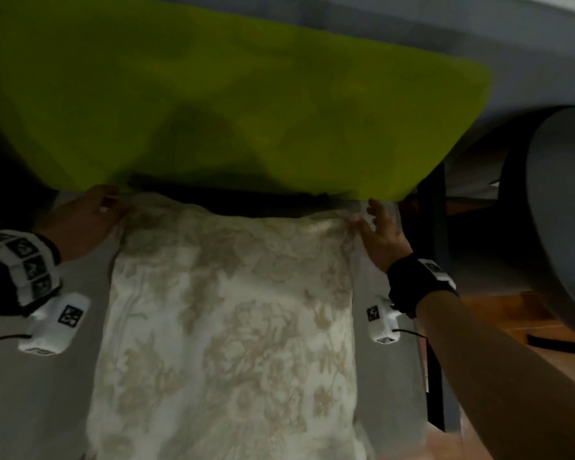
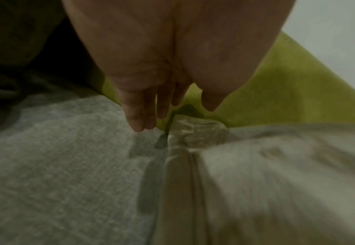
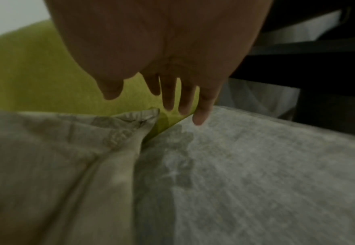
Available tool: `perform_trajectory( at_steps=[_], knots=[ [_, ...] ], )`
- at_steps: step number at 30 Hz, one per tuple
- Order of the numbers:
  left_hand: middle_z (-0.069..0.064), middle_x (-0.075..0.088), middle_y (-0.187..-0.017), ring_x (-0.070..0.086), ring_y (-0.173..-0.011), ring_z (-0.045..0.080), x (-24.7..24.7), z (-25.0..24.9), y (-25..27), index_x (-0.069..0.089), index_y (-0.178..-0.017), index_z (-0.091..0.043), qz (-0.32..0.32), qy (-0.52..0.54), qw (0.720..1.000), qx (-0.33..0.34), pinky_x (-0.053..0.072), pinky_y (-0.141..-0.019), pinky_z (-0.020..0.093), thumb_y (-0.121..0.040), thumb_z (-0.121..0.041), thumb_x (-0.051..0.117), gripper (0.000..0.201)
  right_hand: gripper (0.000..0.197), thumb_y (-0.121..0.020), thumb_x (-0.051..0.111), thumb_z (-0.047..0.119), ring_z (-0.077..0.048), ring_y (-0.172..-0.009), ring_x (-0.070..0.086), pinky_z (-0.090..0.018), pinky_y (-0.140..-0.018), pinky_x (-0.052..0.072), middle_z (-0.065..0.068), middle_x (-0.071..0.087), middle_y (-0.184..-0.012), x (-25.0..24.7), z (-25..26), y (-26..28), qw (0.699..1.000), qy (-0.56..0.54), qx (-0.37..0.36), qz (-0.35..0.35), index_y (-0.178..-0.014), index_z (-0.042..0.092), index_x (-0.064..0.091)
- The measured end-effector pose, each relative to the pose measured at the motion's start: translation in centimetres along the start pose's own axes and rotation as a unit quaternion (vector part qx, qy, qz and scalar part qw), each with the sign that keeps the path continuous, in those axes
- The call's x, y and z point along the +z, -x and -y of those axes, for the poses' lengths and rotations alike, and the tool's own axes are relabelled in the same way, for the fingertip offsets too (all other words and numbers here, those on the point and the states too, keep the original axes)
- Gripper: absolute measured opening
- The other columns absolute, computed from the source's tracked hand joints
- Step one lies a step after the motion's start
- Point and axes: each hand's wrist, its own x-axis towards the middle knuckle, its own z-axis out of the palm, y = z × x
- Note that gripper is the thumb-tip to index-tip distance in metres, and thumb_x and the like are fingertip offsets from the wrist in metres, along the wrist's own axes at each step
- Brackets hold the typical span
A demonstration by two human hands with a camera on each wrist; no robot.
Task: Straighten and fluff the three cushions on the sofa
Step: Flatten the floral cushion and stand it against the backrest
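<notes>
A cream cushion with a beige flower pattern (image 1: 233, 327) lies flat on the grey sofa seat (image 1: 40, 393). Behind it a lime-green cushion (image 1: 213, 94) leans against the sofa back. My left hand (image 1: 108, 202) is at the cream cushion's far left corner (image 2: 195, 131), fingers straight and just above it, holding nothing. My right hand (image 1: 369, 214) is at the far right corner (image 3: 137, 119), its fingers (image 3: 199, 116) spread and straight, gripping nothing. A dark shape (image 2: 15, 41) lies left of the green cushion; I cannot tell what it is.
A large rounded grey form (image 1: 561, 210) stands at the right, beyond the seat's edge. Below it are a wooden floor (image 1: 512, 313) and a black strap (image 1: 558, 343). A dark frame (image 1: 432, 200) stands behind my right hand.
</notes>
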Motion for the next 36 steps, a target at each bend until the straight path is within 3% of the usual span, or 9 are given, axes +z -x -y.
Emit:
perform_trajectory(
  at_steps=[3, 5, 9, 16, 22, 24, 27, 31, 36],
  knots=[
    [0.022, 0.045, -0.146, 0.054, -0.121, 0.035, -0.5, -0.3, -0.5, 0.030, -0.154, -0.010, 0.077, 0.156, 0.984, -0.043, 0.054, -0.077, 0.037, -0.108, -0.020, 0.034, 0.047, 0.068, -0.101, 0.052, 0.053, -0.030, -0.128, 0.055, -0.046, -0.103, 0.048, -0.005, 0.053, -0.147, -0.5, 0.7, -1.1, 0.999, -0.022, 0.010, 0.039, -0.159, 0.028, 0.028],
    [0.030, 0.052, -0.135, 0.064, -0.089, 0.035, -0.6, -1.1, -0.4, 0.031, -0.153, -0.012, 0.103, 0.146, 0.983, -0.037, 0.054, -0.054, 0.033, -0.108, -0.011, 0.033, 0.046, 0.053, -0.102, 0.057, 0.041, -0.025, -0.109, 0.064, -0.031, -0.089, 0.052, -0.004, 0.065, -0.126, -0.9, 1.4, -1.5, 0.997, -0.002, 0.004, 0.082, -0.150, 0.020, 0.046],
    [0.025, 0.065, -0.104, 0.059, -0.072, 0.031, -0.9, -2.5, 0.2, 0.051, -0.138, -0.008, 0.017, 0.087, 0.996, 0.005, 0.052, -0.056, 0.032, -0.099, -0.010, 0.058, 0.039, 0.026, -0.099, 0.065, 0.034, -0.019, -0.088, 0.062, -0.033, -0.081, 0.046, -0.008, 0.070, -0.097, -2.5, 2.1, -1.1, 0.993, 0.067, -0.071, 0.064, -0.102, 0.011, 0.075],
    [0.022, 0.062, -0.101, 0.068, -0.080, 0.037, -3.0, 0.0, 3.0, 0.050, -0.103, -0.033, -0.045, 0.092, 0.995, 0.004, 0.059, -0.072, 0.060, -0.095, -0.030, 0.065, 0.017, 0.025, -0.101, 0.061, 0.036, -0.030, -0.094, 0.065, -0.043, -0.082, 0.050, -0.010, 0.071, -0.097, -5.3, 1.7, -1.1, 0.978, 0.149, -0.128, 0.065, -0.105, 0.015, 0.074],
    [0.019, 0.062, -0.119, 0.064, -0.102, 0.042, -3.4, -0.8, 5.4, 0.045, -0.136, -0.030, -0.104, -0.062, 0.989, 0.090, 0.054, -0.090, 0.056, -0.086, -0.061, 0.060, 0.061, 0.046, -0.105, 0.040, 0.042, -0.040, -0.123, 0.050, -0.053, -0.096, 0.046, -0.012, 0.054, -0.138, -2.0, 2.5, 1.2, 0.897, 0.355, -0.263, -0.024, -0.145, 0.022, 0.051],
    [0.008, 0.047, -0.146, 0.047, -0.135, 0.031, -2.3, -2.7, 8.5, 0.033, -0.147, -0.040, -0.108, -0.078, 0.969, 0.207, 0.039, -0.111, 0.049, -0.092, -0.057, 0.056, 0.062, 0.065, -0.102, 0.023, 0.061, -0.037, -0.139, 0.041, -0.056, -0.107, 0.039, -0.010, 0.046, -0.154, -0.6, 2.6, 4.7, 0.894, 0.306, -0.325, -0.031, -0.152, 0.023, 0.040],
    [-0.027, 0.002, -0.163, 0.007, -0.152, 0.003, 1.6, -5.2, 13.8, 0.012, -0.153, -0.052, 0.040, -0.122, 0.942, 0.311, 0.017, -0.122, 0.032, -0.085, -0.080, 0.036, 0.078, 0.066, -0.103, 0.021, 0.064, -0.035, -0.156, 0.013, -0.061, -0.120, 0.023, -0.010, 0.016, -0.170, 3.5, 1.2, 8.8, 0.883, 0.221, -0.409, 0.072, -0.161, 0.034, 0.016],
    [-0.015, -0.032, -0.161, -0.029, -0.149, 0.013, 7.3, -3.4, 15.4, -0.019, -0.152, -0.051, 0.118, -0.274, 0.914, 0.274, -0.001, -0.125, 0.045, -0.080, -0.091, 0.021, 0.092, 0.067, -0.092, 0.007, 0.080, -0.021, -0.154, -0.025, -0.060, -0.124, 0.005, 0.013, -0.025, -0.167, 7.3, -1.7, 9.8, 0.913, 0.188, -0.327, 0.157, -0.151, 0.059, -0.017],
    [-0.017, -0.037, -0.158, -0.031, -0.148, 0.011, 7.4, -3.3, 14.8, -0.025, -0.148, -0.052, 0.123, -0.285, 0.918, 0.247, -0.008, -0.124, 0.043, -0.076, -0.093, 0.009, 0.090, 0.073, -0.080, 0.011, 0.093, -0.024, -0.153, -0.027, -0.057, -0.125, 0.000, 0.011, -0.038, -0.162, 7.1, -2.4, 7.9, 0.916, 0.224, -0.237, 0.234, -0.136, 0.070, -0.029]
  ],
)
